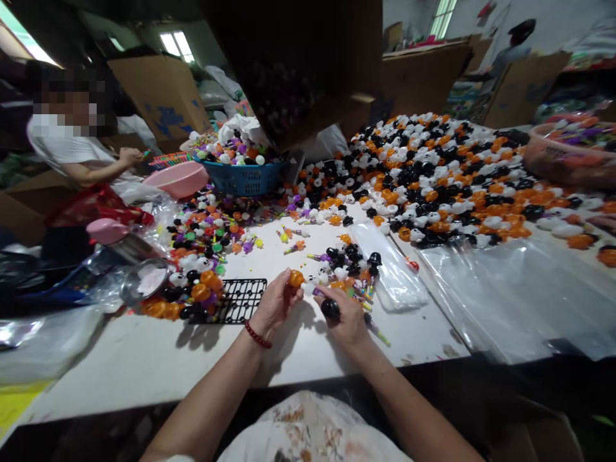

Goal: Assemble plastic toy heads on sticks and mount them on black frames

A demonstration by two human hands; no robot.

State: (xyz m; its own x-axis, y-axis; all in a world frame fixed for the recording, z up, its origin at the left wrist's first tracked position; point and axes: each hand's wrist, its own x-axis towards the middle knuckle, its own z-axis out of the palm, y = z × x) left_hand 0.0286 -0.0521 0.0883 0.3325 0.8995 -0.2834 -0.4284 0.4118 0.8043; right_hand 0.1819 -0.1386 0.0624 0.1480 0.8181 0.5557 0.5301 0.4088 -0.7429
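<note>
My left hand (pixel 273 303), with a red bead bracelet at the wrist, is closed with its fingertips around a small orange pumpkin-like plastic figure (pixel 296 278). Close on its right, my right hand (pixel 349 319) is closed too. A round black plastic figure (pixel 330 308) sticks out of its fingers, and a small white figure (pixel 308 289) shows at its fingertips; whether that one is held or touched by both hands I cannot tell. Just beyond lies a pile of black, white and orange figures (pixel 353 255) on colourful sticks. A black grid rack (pixel 245 298) lies left of my hands, figures over its left part.
A large heap of figures (pixel 433 167) covers the back right. Clear plastic bags (pixel 524 289) lie in front of it. At the back stand a blue basket (pixel 240 178) and a pink basin (pixel 179 179). A metal dish (pixel 144 282) is left. A co-worker (pixel 72 141) sits back left.
</note>
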